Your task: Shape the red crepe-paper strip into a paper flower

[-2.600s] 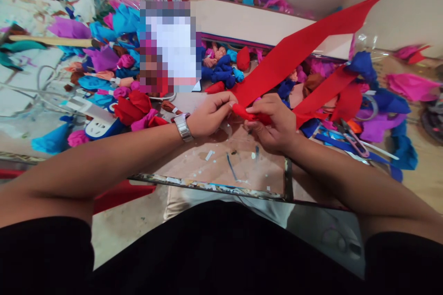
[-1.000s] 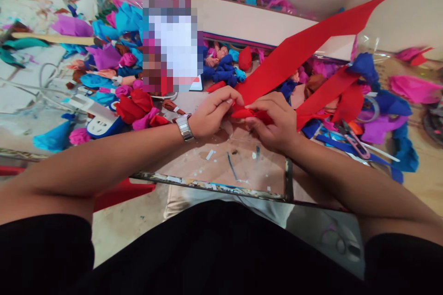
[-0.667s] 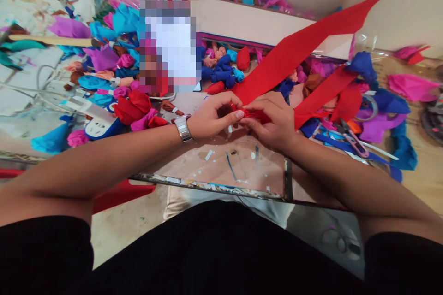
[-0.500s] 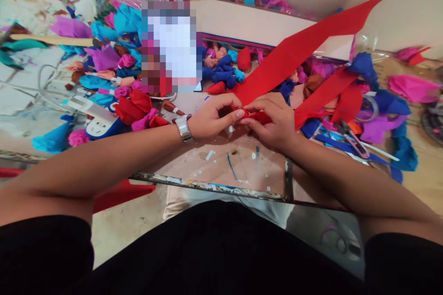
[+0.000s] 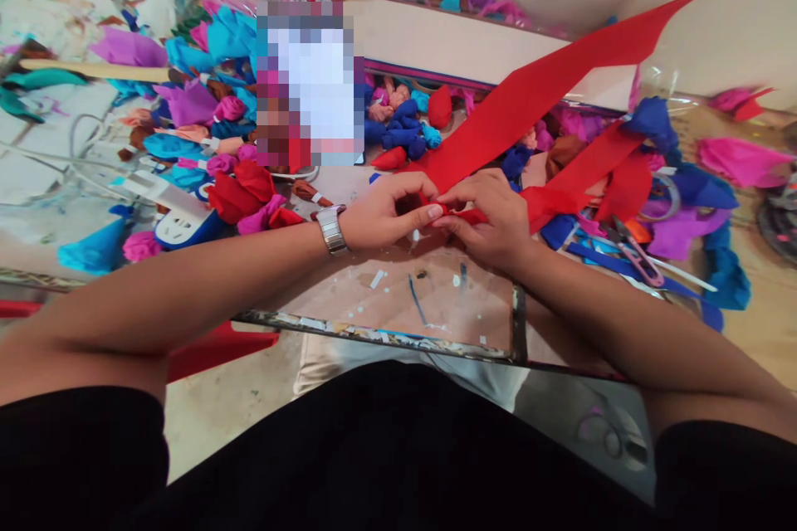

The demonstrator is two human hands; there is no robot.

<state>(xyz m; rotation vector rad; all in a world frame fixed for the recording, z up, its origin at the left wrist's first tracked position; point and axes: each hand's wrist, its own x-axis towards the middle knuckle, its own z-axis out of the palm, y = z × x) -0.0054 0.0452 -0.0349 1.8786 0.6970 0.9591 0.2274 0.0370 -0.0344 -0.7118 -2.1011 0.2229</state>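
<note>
Both hands meet over the work board, pinching the end of a long red fabric strip (image 5: 529,91). My left hand (image 5: 395,211), with a metal watch on the wrist, closes thumb and fingers on a small red bunch at that end. Close beside it, my right hand (image 5: 489,216) has its thumb and forefinger pressed on the red material. From the hands the strip slants up to the right across a white box. More red cloth (image 5: 591,170) runs out beyond the right hand. The exact folds between the fingertips are mostly hidden.
Rolled fabric flowers in red (image 5: 242,191), blue and purple crowd the left and back. A white power strip (image 5: 180,211) lies left. Near the right forearm are a pink cutter (image 5: 641,257) and a tape roll (image 5: 669,195). A blurred-out screen (image 5: 311,91) stands behind.
My right fingers have shifted slightly at the bunched end, and the red cloth just beyond that hand has risen a little. My left hand stays nearly in place.
</note>
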